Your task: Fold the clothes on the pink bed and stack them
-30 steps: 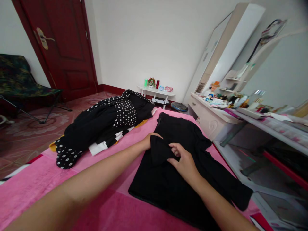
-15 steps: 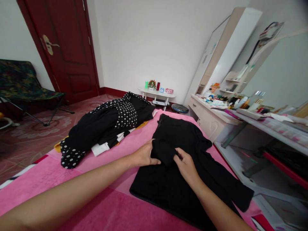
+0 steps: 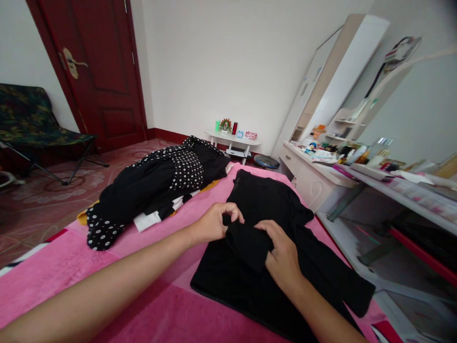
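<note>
I watch through the head camera, set close above the near part of the pink blanket. It looks forward and down, past the blanket's far end to the white wall.

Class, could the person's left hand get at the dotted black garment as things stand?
Probably yes: the pink cover lies between the left hand and the dotted black garment, with nothing upright blocking. It would likely need to release the plain black garment first.

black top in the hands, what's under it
The black top lies on a pink cover, visible around its edges; anything else beneath its middle is hidden.
</note>
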Available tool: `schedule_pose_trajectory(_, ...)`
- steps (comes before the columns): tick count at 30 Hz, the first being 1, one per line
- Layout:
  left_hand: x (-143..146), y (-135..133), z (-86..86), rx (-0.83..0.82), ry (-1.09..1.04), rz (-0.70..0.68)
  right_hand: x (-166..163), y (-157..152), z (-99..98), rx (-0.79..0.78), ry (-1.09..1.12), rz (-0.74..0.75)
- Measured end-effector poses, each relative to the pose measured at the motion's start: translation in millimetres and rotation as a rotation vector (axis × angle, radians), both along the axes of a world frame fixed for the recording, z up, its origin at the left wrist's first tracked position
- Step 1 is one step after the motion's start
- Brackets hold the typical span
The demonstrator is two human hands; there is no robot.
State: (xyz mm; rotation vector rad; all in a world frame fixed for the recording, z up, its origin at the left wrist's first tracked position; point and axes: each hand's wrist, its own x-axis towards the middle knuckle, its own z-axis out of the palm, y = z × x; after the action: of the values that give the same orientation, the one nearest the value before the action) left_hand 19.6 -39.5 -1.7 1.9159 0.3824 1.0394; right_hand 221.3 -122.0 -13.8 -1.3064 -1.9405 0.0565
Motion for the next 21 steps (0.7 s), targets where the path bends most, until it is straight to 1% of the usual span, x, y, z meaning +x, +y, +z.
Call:
schedule_pose_trajectory(2, -7.6, -6.0, 7.0, 0.066, 0.055, 0.008, 1.8, -6.6, 1.6, -0.006, -0.001, 0.072)
schedule_pose_trajectory(4, -15.4, -10.8, 9.8, 0.141, 0.173, -0.001, 2.7, -13.5, 1.6, -0.045, -0.012, 0.13)
schedule_pose_trajectory(6, -23.1, -15.0, 9.5, 0.209, 0.322, -0.058, 2.6, -21.1, 1.4, -0.119, -0.04, 0.19)
schedule_pose_trajectory(8, -30.9, -19.6, 8.4, 0.239, 0.457, -0.15, 2.6, -29.5, 2.0, -0.211, -0.079, 0.267)
schedule_pose_trajectory(10, -38.4, -24.7, 8.9, 0.206, 0.574, -0.258, 4.5, -38.0, 3.3, -0.291, -0.097, 0.349)
schedule_pose_trajectory(13, -44.6, -29.6, 14.9, 0.074, 0.68, -0.409, 11.3, -43.7, 5.8, -0.318, -0.019, 0.434)
schedule_pose_trajectory(15, -39.5, -27.1, 20.2, -0.026, 0.717, -0.475, 15.2, -36.1, 8.0, -0.293, 0.069, 0.409)
schedule_pose_trajectory(16, -32.7, -23.3, 22.0, -0.058, 0.725, -0.474, 15.7, -27.5, 9.3, -0.274, 0.113, 0.36)
schedule_pose_trajectory(17, -22.9, -17.7, 22.4, -0.056, 0.723, -0.439, 15.0, -15.6, 10.8, -0.251, 0.156, 0.294)
schedule_pose_trajectory(18, -10.4, -10.4, 21.1, -0.011, 0.707, -0.358, 13.0, -0.8, 12.1, -0.217, 0.195, 0.22)
schedule_pose_trajectory(19, 4.2, -1.7, 17.6, 0.065, 0.685, -0.227, 10.2, 16.4, 12.9, -0.173, 0.229, 0.151)
schedule_pose_trajectory(21, 35.9, 17.6, 4.8, 0.236, 0.661, 0.111, 4.1, 54.6, 11.4, -0.084, 0.259, 0.048)
